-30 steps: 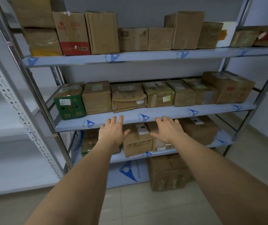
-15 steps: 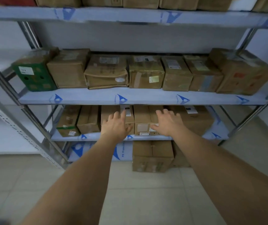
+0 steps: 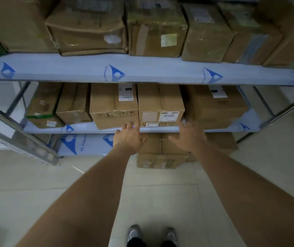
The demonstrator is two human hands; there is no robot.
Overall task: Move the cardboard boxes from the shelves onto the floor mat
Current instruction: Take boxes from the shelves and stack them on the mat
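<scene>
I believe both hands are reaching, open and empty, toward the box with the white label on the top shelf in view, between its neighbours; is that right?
Not quite: the head view shows the left hand and right hand open and empty, but reaching toward the box with the white label on the lower shelf, not the top one. It does sit between neighbouring boxes.

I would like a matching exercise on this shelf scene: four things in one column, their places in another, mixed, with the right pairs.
Things:
1. left hand
2. right hand
3. labelled box
4. shoes

Places:
A. on the tiled floor, bottom of the view
B. lower shelf, between both hands
C. at the shelf edge, by the box's left corner
D. at the shelf edge, by the box's right corner

Pairs: 1-C, 2-D, 3-B, 4-A
</scene>
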